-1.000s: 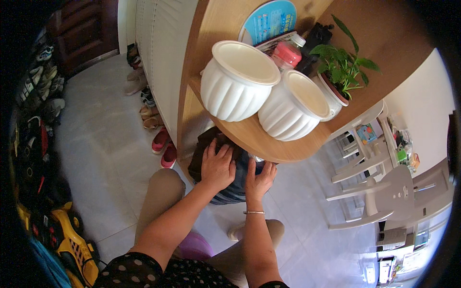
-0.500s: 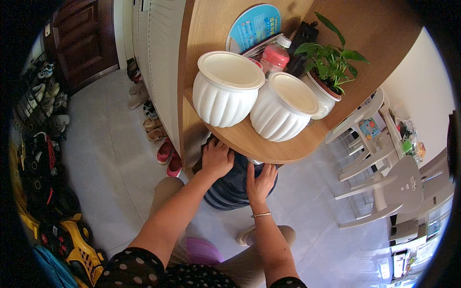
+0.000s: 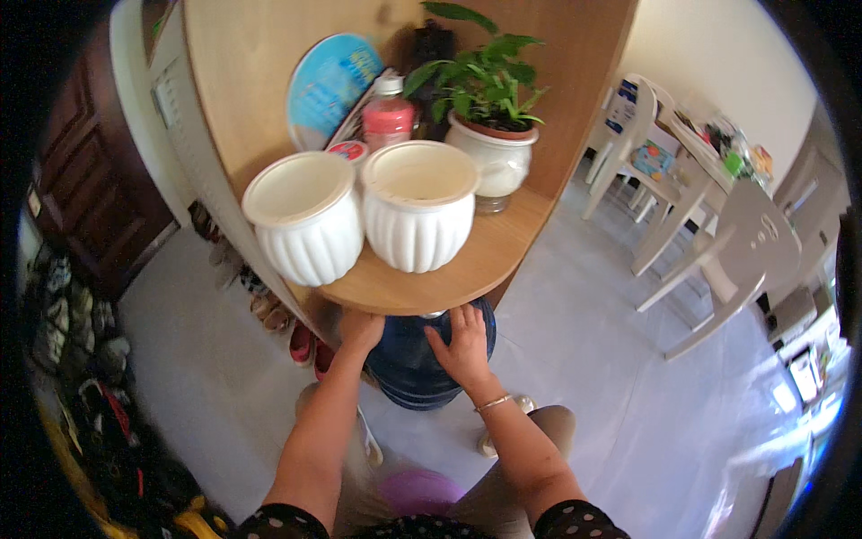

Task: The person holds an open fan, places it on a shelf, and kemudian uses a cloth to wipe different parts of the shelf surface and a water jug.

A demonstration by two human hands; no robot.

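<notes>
Below the rounded wooden shelf (image 3: 404,301) stands a large ridged blue water jug (image 3: 417,373), its top partly hidden by the shelf. My left hand (image 3: 362,331) reaches to the jug's left side, and the shelf edge hides its fingertips. On the jug's right shoulder lies my right hand (image 3: 465,349), fingers stretched out and thumb apart. A pale cap (image 3: 433,314) shows between the hands, just under the shelf's edge.
Two white ribbed pots (image 3: 305,225) (image 3: 420,211) stand at the shelf's front. Behind them are a pink bottle (image 3: 388,117), a round blue fan (image 3: 330,90) and a potted plant (image 3: 489,153). Shoes (image 3: 303,341) line the cabinet; white chairs (image 3: 732,260) stand right.
The view has swung, so the shelf and pots appear farther left. My left hand has slid down the jug's left side, its fingers now behind the shelf edge. My right hand stays on the jug.
</notes>
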